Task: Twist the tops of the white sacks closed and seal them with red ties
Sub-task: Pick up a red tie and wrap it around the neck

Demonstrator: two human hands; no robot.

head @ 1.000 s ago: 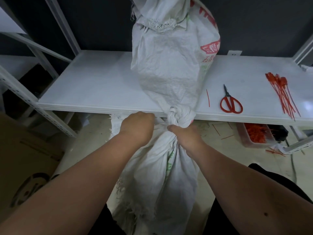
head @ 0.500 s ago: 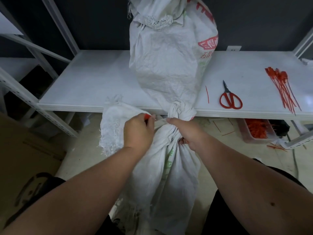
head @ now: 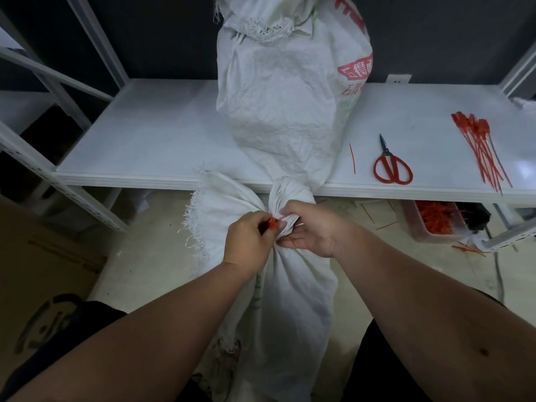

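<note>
Since half a second ago both hands have closed in on the twisted neck of the lower white sack at the centre of the frame: the left hand, which then stood a little apart to the left, now sits right against the gathered cloth, and the right hand has turned so its palm faces up under the neck. The left hand's fingers are curled and pinch the head of a red tie, whose thin strap runs across the bunched fabric toward the right hand; the right hand's fingers are curled around the twisted neck, with a trace of red showing at the palm. The frayed open flap of the sack fans out to the left of the hands, much as it did before. Just above the hands hangs the knotted end of a second white sack, which lies on the white shelf and fills the upper centre; it carries red printed Chinese characters on its right side, partly folded away and not fully readable. On the shelf at the right lie red-handled scissors, a loose red strip and a bundle of red ties. At the lower right, under the shelf, a tray holds more red pieces.
</note>
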